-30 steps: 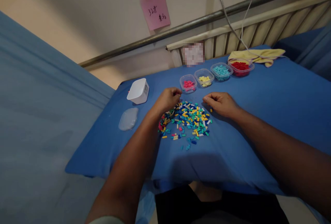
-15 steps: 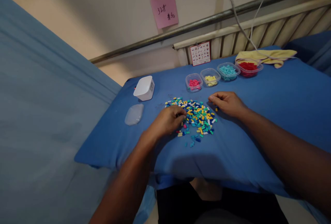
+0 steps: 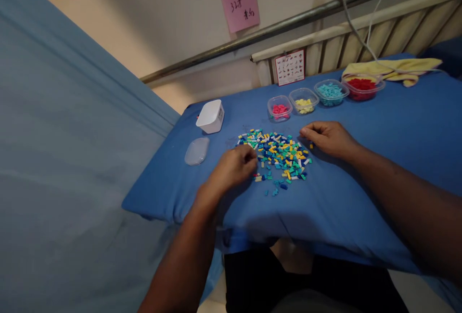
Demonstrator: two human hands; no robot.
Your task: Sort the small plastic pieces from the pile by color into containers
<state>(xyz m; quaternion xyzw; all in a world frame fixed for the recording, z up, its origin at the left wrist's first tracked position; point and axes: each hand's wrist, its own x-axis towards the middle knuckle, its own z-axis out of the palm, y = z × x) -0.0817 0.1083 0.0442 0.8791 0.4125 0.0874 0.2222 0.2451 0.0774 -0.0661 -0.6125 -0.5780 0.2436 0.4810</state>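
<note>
A loose pile of small toy building bricks (image 3: 285, 151) in blue, teal, yellow and white lies on the blue-covered table. My left hand (image 3: 238, 163) is at the pile's left edge, thumb and fingers curled together. What it holds, if anything, is hidden by the fingers. To the right of the pile, my right hand (image 3: 329, 138) rests low over the cloth with its fingertips pinched together. I cannot make out anything between them. One yellow brick (image 3: 312, 145) lies just under the right hand's fingers.
Behind the pile stand clear tubs of pink bricks (image 3: 280, 110), pale yellow bricks (image 3: 304, 106), light blue bricks (image 3: 331, 91) and red bricks (image 3: 362, 86). At the left are a white box (image 3: 211, 116) and a clear lid (image 3: 197, 151). A yellow cloth (image 3: 393, 70) lies at the back right.
The view has shifted, so the table appears farther right and higher. My left hand has drawn slightly left from the pile; a pink brick near its thumb no longer shows. My right hand stays put.
</note>
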